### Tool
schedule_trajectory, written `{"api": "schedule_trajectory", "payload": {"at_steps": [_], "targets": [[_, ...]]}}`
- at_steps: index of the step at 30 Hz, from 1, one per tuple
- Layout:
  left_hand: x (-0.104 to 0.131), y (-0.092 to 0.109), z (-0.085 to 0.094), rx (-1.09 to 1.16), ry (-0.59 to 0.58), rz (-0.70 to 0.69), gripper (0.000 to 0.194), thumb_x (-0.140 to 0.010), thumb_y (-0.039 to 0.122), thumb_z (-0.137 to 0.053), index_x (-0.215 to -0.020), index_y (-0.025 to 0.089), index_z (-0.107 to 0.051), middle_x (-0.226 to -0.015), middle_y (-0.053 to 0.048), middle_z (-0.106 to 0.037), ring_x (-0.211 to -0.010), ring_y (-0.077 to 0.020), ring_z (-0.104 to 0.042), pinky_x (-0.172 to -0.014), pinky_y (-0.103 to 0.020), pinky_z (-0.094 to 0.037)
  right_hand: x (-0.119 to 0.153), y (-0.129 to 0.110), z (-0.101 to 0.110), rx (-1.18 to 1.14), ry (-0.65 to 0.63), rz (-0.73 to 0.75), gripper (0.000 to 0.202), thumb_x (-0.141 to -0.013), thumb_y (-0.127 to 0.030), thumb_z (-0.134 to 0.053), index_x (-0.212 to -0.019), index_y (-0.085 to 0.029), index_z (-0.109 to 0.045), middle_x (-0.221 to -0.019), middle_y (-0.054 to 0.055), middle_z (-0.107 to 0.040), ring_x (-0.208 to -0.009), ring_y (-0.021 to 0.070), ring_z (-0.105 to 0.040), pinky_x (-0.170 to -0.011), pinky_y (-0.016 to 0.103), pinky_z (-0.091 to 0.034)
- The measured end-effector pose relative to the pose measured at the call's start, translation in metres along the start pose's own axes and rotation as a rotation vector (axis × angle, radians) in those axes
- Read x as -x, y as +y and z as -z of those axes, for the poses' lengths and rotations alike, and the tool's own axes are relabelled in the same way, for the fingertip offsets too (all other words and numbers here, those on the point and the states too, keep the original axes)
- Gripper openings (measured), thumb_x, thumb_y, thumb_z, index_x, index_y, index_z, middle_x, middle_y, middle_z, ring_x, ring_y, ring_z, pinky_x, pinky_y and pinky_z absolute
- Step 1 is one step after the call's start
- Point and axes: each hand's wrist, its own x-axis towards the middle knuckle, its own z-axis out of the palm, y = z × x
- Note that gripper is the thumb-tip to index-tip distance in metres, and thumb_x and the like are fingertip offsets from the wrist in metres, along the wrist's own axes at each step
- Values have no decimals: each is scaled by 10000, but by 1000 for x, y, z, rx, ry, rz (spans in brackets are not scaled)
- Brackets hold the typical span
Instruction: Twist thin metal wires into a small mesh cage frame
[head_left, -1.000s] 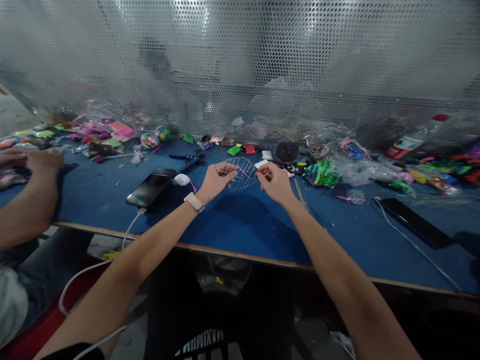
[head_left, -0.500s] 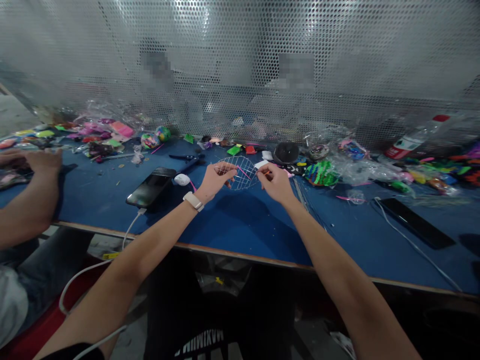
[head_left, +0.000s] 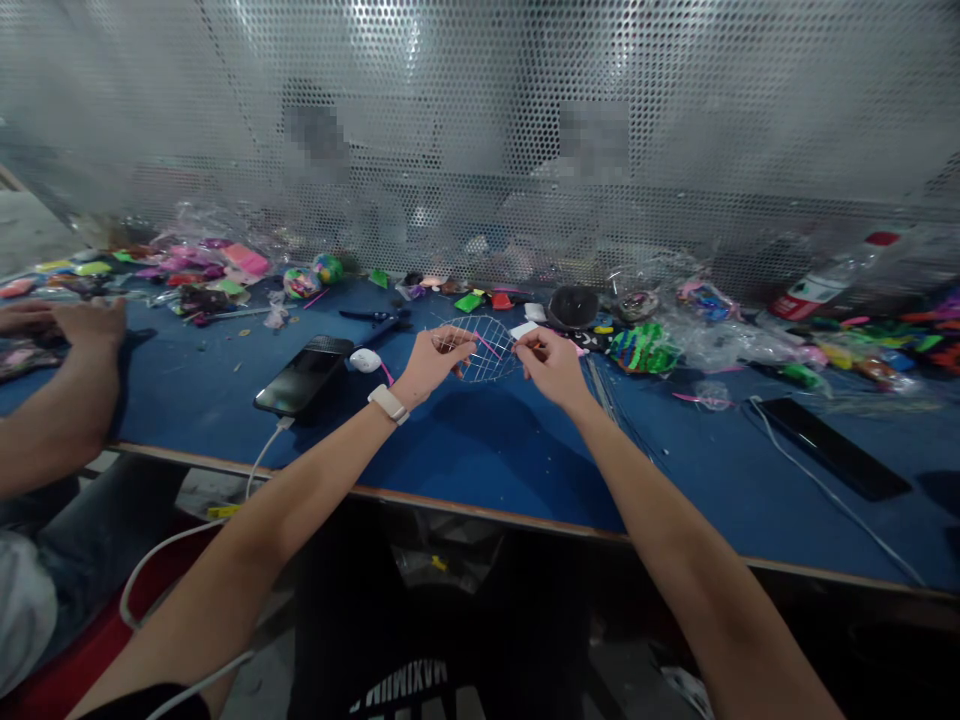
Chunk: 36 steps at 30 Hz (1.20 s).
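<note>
A fish-shaped wire mesh frame (head_left: 487, 352) is held up above the blue table (head_left: 487, 450), with a thin pink strip (head_left: 489, 346) across it. My left hand (head_left: 435, 362) is closed on the frame's left end. At its right tip, my right hand (head_left: 546, 358) is closed in a pinch; whether its fingers grip the wire itself is too small to tell. A white piece (head_left: 524, 329) shows just behind my right fingers. Thin wires (head_left: 611, 400) lie beside my right forearm.
A phone (head_left: 304, 376) with a cable and a white mouse-like object (head_left: 364, 360) lie left. Pliers (head_left: 375, 322), a black bowl (head_left: 574, 306) and a striped green ball (head_left: 643, 348) lie behind. Another phone (head_left: 831, 446) lies right, near a bottle (head_left: 817, 290). Another person's hand (head_left: 90, 322) is far left.
The fingers of my right hand have shifted slightly at the frame's tip. Otherwise the hands and the wire frame are almost where they were.
</note>
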Motion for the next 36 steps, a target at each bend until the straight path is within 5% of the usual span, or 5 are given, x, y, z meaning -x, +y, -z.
{"api": "schedule_trajectory", "payload": {"at_steps": [10, 18, 26, 36], "targets": [[0, -2, -1, 12, -10, -20, 253, -887, 406, -894, -1000, 188, -834, -741, -38, -713, -658, -152, -669, -544, -273, -592, -2, 2, 0, -6, 32, 29, 113, -871, -357, -709, -839, -253, -678, -842, 62, -751, -745, 215, -664, -642, 361, -524], [0, -1, 0, -49, -10, -29, 246, -905, 429, -879, -1005, 207, -841, -746, -41, -724, -647, -155, -679, -548, -277, -597, 1, -5, 1, 39, 12, 19, 138, -899, -384, -711, -893, -247, -698, -793, 28, -734, -524, 158, -591, -536, 355, -496], [-1, -5, 1, -4, -31, -36, 294, -894, 450, -917, -1019, 194, -844, -750, -36, -719, -640, -153, -689, -537, -275, -607, 1, -4, 2, 0, 3, 6, 154, -890, -392, -731, -888, -242, -697, -766, 23, -723, -511, 146, -567, -528, 342, -473], [-1, -2, 0, 20, -76, -13, 288, -874, 426, -929, -1002, 181, -848, -751, -25, -717, -602, -128, -653, -529, -273, -606, -3, 2, 4, -13, -73, 90, 301, -951, -489, -735, -1124, -244, -760, -995, 67, -753, -872, 226, -702, -705, 345, -557]]}}
